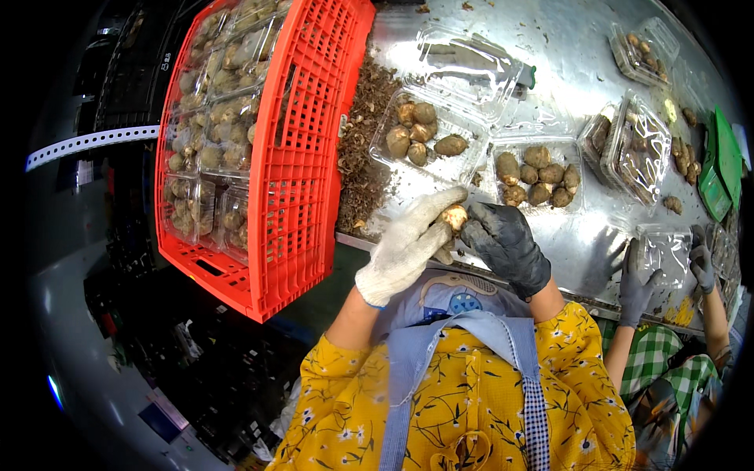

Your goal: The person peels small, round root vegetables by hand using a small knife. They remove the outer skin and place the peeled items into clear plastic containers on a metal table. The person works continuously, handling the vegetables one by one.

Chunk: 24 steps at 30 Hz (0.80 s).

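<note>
On a shiny metal desk point(573, 47), dry brown scraps point(365, 118) spread at the left, close beside a red crate point(302, 157) full of clear packs point(228, 118) of roots. Near the front edge, between both hands, one small root point(454, 217) with pale patches. Held by the left hand point(407, 245), in white glove, with fingers and thumb closed around it. At its other side, right hand point(506, 245) in dark glove, fingers bent, tips touching the root; not possible to tell whether gripping also. Just beyond, two open clear boxes side by side, left box point(448, 162) and right box point(514, 145), each with several brown roots. Farther right, another person's gray-gloved hands point(635, 289) around a clear container point(664, 250).
</note>
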Tool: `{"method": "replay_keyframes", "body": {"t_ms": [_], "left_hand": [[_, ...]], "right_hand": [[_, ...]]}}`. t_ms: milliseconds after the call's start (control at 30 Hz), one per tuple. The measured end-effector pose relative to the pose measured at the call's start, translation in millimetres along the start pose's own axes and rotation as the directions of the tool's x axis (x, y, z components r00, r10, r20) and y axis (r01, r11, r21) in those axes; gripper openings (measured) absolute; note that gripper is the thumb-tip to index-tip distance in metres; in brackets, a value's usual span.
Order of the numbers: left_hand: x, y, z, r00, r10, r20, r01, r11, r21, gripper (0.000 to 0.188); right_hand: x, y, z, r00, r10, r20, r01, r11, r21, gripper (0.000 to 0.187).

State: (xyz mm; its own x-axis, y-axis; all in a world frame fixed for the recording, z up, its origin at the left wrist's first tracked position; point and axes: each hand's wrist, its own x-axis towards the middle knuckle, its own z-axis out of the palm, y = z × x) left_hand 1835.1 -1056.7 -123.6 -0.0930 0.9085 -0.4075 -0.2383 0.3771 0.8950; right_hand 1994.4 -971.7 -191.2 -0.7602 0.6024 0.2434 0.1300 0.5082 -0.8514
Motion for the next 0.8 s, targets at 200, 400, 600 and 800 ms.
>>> {"method": "replay_keyframes", "body": {"t_ms": [200, 400, 600, 800], "left_hand": [[3, -4, -10, 0.991, -0.103, 0.090, 0.110, 0.991, -0.076, 0.053], [9, -23, -9, 0.995, -0.087, 0.052, 0.102, 0.850, -0.517, 0.063], [12, -12, 8, 0.984, -0.092, -0.153, 0.063, 0.981, -0.181, 0.056], [14, -19, 10, 0.982, -0.095, -0.163, 0.058, 0.974, -0.219, 0.053]], "right_hand": [[-6, 11, 4, 0.997, 0.072, 0.006, -0.072, 0.984, 0.163, 0.030], [-12, 13, 8, 0.882, 0.468, 0.057, -0.411, 0.704, 0.579, 0.018], [3, -3, 12, 0.988, 0.076, -0.131, -0.078, 0.997, -0.008, 0.019], [-3, 11, 7, 0.963, 0.268, -0.033, -0.253, 0.937, 0.243, 0.020]]}}
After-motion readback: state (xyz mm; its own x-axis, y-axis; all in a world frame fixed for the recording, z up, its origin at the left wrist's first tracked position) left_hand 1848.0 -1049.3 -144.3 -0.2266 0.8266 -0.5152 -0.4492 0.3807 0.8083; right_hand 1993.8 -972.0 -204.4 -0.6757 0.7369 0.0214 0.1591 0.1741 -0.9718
